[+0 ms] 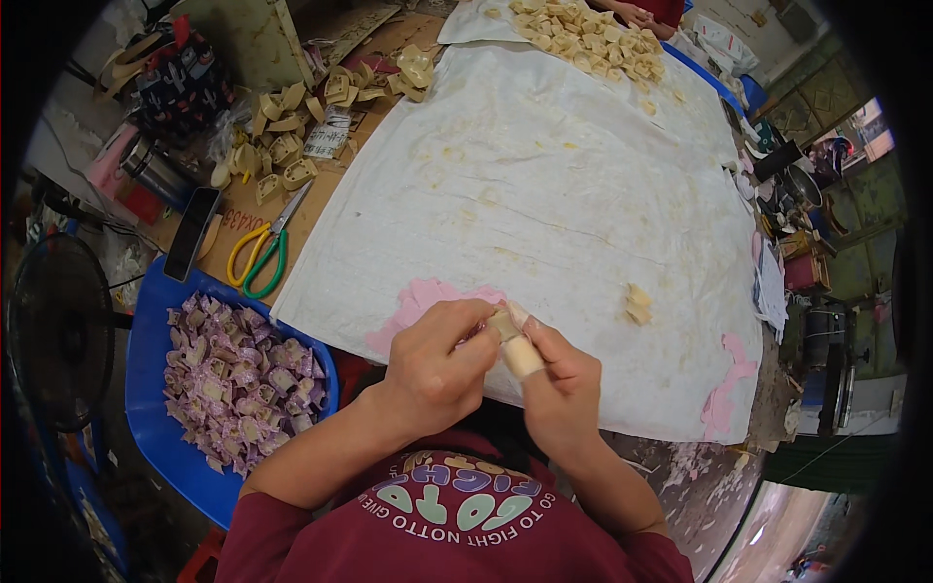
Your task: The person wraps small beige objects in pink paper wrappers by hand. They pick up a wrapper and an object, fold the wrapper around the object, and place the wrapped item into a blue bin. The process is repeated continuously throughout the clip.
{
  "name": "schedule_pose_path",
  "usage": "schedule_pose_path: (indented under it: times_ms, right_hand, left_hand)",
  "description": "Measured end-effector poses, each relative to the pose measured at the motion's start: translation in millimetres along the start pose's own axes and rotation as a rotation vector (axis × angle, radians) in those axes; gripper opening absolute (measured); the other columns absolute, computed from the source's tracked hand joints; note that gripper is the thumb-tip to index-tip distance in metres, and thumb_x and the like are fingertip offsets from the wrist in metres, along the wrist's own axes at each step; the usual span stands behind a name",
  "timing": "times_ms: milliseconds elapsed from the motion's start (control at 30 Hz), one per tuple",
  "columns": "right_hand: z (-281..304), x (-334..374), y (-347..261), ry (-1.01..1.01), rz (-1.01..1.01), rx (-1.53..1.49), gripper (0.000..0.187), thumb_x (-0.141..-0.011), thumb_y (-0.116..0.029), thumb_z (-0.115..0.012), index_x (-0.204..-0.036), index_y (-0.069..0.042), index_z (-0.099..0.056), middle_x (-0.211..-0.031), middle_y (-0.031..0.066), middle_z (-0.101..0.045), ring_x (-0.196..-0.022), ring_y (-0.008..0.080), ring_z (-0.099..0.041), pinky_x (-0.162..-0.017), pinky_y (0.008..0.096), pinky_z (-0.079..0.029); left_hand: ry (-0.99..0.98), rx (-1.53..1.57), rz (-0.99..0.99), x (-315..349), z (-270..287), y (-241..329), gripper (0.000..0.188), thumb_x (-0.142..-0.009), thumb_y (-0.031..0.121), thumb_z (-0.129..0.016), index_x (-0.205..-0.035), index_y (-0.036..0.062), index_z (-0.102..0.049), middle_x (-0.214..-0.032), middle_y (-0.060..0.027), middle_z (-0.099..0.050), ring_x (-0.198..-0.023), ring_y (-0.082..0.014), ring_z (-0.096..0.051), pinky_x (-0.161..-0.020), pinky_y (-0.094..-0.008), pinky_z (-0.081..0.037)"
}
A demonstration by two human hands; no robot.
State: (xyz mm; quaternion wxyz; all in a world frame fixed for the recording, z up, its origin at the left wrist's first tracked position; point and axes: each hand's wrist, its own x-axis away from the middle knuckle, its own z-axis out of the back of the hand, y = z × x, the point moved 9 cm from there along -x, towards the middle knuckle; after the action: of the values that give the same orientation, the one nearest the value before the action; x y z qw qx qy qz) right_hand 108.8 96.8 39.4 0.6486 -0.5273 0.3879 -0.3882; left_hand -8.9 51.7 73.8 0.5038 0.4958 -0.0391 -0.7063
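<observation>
Over the near edge of the white-covered table, both my hands meet around a small cream heel-shaped piece (522,358). My right hand (564,394) grips it between thumb and fingers, with a bit of pale pink material at its upper end. Against that upper end, my left hand (437,364) is closed in a pinch; a glittery purplish bit shows by its fingers, but what they hold is mostly hidden. Just beyond my hands lie pink fabric pieces (428,294). Two or so cream pieces (638,303) rest on the cloth to the right.
At left, a blue basin (333,374) holds many purple glittery pieces (238,379). Scissors (262,248), a phone (192,233) and cream pieces (282,146) lie on cardboard. A cream heap (593,39) is at the far end, near another person's hand (634,14). A fan (60,330) stands left.
</observation>
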Motion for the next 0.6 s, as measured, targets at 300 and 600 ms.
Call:
schedule_pose_path:
  times_ms: [300,600]
  right_hand:
    - [11,-7,-18,0.057,0.426,0.218,0.029,-0.079,0.002,-0.07,-0.107,0.0,-0.064,-0.108,0.0141,-0.066,-0.098,0.0261,-0.065,-0.084,0.0341,-0.052]
    - [6,-13,-9,0.065,0.432,0.06,0.021,-0.075,0.002,-0.066,-0.096,-0.001,-0.062,-0.105,0.0109,-0.066,-0.108,0.0327,-0.058,-0.093,0.0406,-0.046]
  left_hand:
    - [0.123,0.347,0.14,0,3,-17,0.02,-0.076,-0.013,-0.064,-0.091,-0.0004,-0.06,-0.111,-0.0185,-0.058,-0.081,-0.0237,-0.066,-0.069,-0.0279,-0.054]
    - [-0.038,0.129,0.146,-5,-5,-13,0.014,-0.083,-0.008,-0.062,-0.091,0.0007,-0.056,-0.11,-0.0113,-0.056,-0.083,-0.0173,-0.065,-0.064,-0.0271,-0.055]
